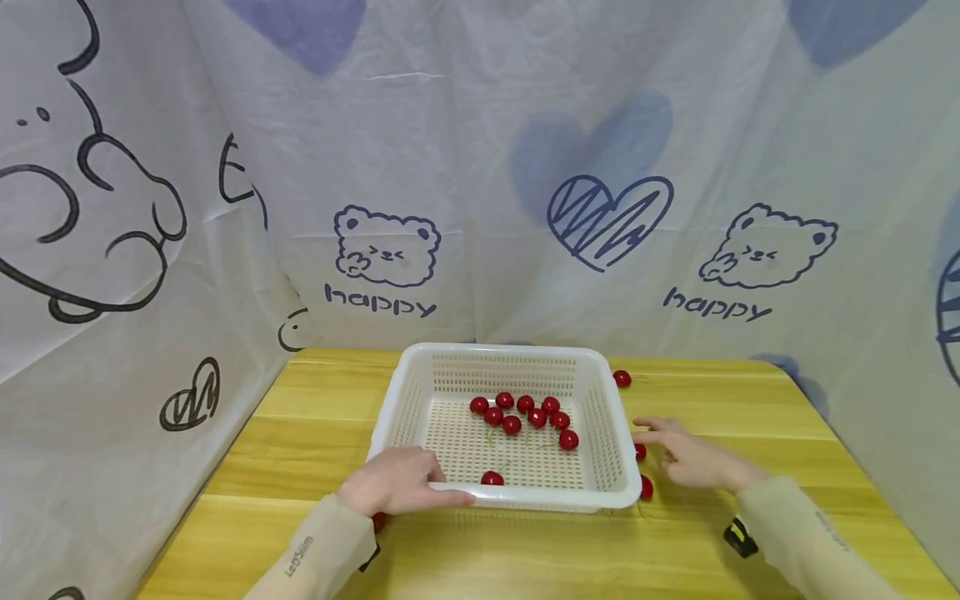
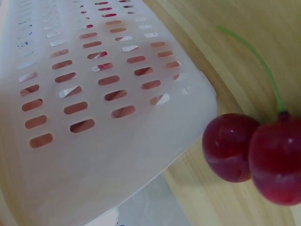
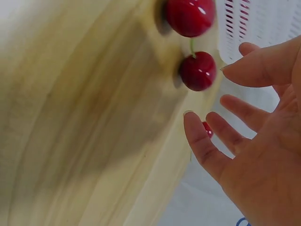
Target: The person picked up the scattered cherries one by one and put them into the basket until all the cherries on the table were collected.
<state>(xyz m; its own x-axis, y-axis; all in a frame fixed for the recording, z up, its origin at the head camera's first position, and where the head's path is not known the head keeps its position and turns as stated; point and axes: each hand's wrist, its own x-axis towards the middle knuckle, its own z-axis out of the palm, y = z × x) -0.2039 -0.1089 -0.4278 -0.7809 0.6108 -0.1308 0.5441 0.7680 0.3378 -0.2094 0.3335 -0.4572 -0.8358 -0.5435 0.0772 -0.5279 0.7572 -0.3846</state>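
Note:
A white plastic basket (image 1: 555,498) with slotted walls holds several red cherries (image 1: 512,425), most grouped toward the back and right, one by the front wall. My left hand (image 1: 401,483) grips the front rim near its left corner, thumb along the rim and fingers over the inside. To the right of the basket, my right hand (image 1: 693,457) is held with spread fingers, nothing between them. Close to its fingertips lie a cherry (image 1: 640,451) and another nearer cherry (image 1: 647,487). In the right wrist view, a stemmed cherry (image 3: 198,71) sits just beyond the thumb.
Another loose cherry (image 1: 622,378) lies by the basket's back right corner. Under my left wrist, a cherry (image 1: 379,522) partly shows; the left wrist view has two cherries (image 2: 230,147) side by side there. A printed cloth (image 1: 480,275) hangs behind the wooden table (image 1: 300,433).

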